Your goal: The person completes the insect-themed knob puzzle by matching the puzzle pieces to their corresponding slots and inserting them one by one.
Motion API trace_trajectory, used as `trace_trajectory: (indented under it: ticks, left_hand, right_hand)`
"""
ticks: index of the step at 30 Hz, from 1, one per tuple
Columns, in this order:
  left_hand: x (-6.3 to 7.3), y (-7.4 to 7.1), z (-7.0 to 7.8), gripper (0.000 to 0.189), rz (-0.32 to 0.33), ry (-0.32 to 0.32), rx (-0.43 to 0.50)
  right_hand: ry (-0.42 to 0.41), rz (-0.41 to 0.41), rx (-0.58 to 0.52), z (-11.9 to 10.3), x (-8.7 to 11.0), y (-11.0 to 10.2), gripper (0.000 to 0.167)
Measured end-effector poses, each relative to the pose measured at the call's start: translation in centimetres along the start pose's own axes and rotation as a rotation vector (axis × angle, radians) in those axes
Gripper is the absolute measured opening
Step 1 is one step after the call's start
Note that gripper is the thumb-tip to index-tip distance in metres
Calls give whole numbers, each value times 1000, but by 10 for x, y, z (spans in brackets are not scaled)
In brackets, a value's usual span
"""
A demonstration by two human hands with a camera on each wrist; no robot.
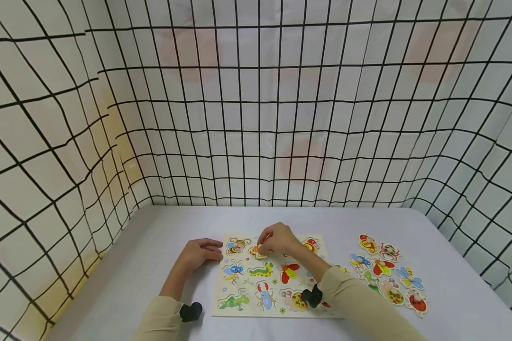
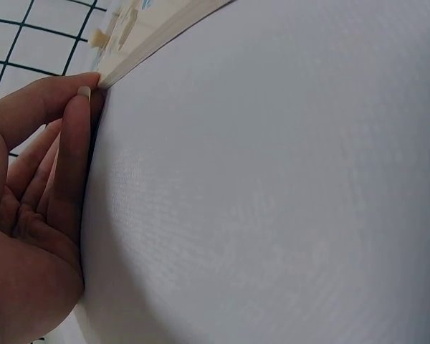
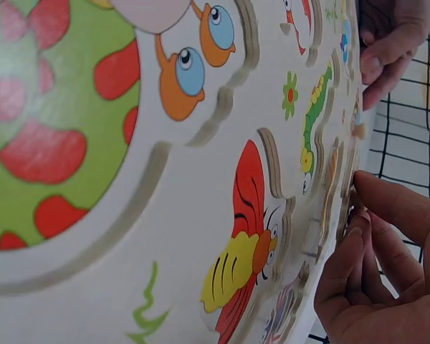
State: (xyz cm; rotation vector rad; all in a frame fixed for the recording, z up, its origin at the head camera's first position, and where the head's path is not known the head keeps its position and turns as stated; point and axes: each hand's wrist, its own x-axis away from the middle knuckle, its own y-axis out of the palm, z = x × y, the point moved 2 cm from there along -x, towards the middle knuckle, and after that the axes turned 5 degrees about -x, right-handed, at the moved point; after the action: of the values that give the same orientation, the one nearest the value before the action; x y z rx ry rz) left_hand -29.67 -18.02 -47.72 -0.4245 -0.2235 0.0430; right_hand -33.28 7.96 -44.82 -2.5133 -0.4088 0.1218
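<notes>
A pale wooden insect puzzle board point(image 1: 239, 313) lies flat on the table. With thumb and fingertips, my right hand point(image 1: 277, 239) pinches an orange-striped insect puzzle piece point(image 1: 257, 252) over the board's top row; part of the piece is hidden behind the fingers. My left hand point(image 1: 196, 255) rests on the table, its straight fingertips at the board's left edge, as the left wrist view shows too. Around the held piece are a bee point(image 1: 237, 246), a green caterpillar point(image 1: 261, 270) and a red moth point(image 1: 289, 273) on the board.
Several loose insect pieces, among them a red ladybug point(image 1: 416, 301) and a crab-like spider point(image 1: 389, 252), lie on the white table point(image 1: 187, 218) right of the board. My right forearm point(image 1: 362, 303) crosses the board's right side. Black-gridded white walls point(image 1: 256, 113) enclose the table.
</notes>
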Motion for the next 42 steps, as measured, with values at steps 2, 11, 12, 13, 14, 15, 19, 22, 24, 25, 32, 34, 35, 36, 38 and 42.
trace_trajectory:
  ticks: [2,11,12,13,14,15,19,22,24,25,32,34,35,36,38,42]
  left_hand:
    - [1,1,1,33,1,3,0]
    - [2,0,1,32,2,2,-14]
    - [2,0,0,32,4,-3,-13]
    - [1,0,0,32,5,-6,-13]
    - [1,0,0,32,6,-13,-10]
    - [0,0,0,32,8,-17,-9]
    - [-1,0,0,32,12,-22,-16]
    - [-1,0,0,32,10,-19,-24]
    - [0,0,-1,32,7,-17,-25]
    - [0,0,-1,33,6,-13,-24]
    - [-1,0,-2,34,10,-15,-23]
    - [-1,0,-2,33,12,-19,-27]
    - [0,0,-2,33,11,-21,-27]
    - [0,0,-2,33,12,-20,-29]
    - [1,0,-1,33,10,-16,-34]
    - [3,0,0,33,8,-10,-38]
  right_hand:
    - [7,5,-3,-1,0,2,12]
    - [31,14,-34,-1,-1,9,11]
    - [29,18,-33,0,-1,10,11]
    - [27,23,-33,0,-2,10,11]
    - [28,29,-32,1,-2,10,11]
    - [31,35,-32,1,-2,11,11]
    - [33,50,-28,1,-2,12,11]
    - [35,52,-27,2,-2,13,12]
    - [30,51,-26,2,-1,14,12]
    - [29,51,-26,2,0,14,12]
    - [18,53,-29,1,0,16,12]
    - [24,53,-30,0,0,16,12]
    - [29,54,-30,0,0,16,12]
    - [35,55,-31,0,1,16,12]
    - [45,58,-30,0,1,16,12]
    - [56,61,-25,0,2,17,12]
